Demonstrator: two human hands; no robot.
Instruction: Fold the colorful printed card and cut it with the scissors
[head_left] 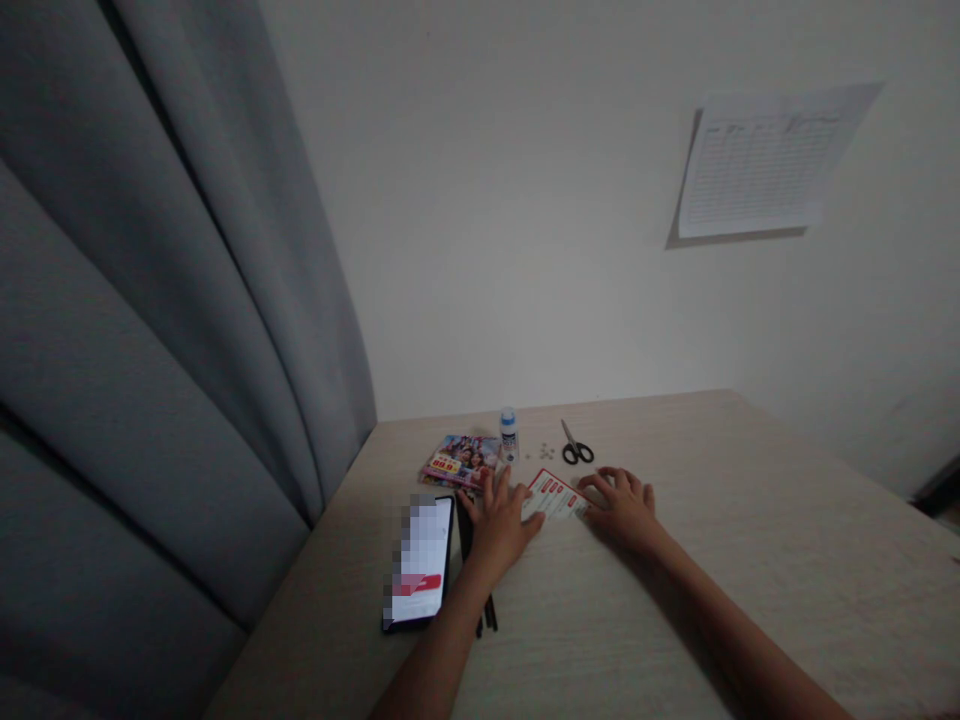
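Observation:
My left hand (501, 520) lies flat on the table with fingers spread, its fingertips on the left edge of a small white paper with red marks (553, 496). My right hand (624, 508) rests palm down on the right edge of that same paper, fingers spread. Neither hand grips anything. Just beyond the paper lie black-handled scissors (576, 446), a small white glue bottle with a blue cap (509, 434) standing upright, and a colourful printed leaflet (461, 461).
A phone with a lit screen (421, 560) lies left of my left forearm, beside dark pens (486, 610). The light wooden table (750, 560) meets a grey curtain (150, 350) on the left. A printed sheet (765, 160) hangs on the wall.

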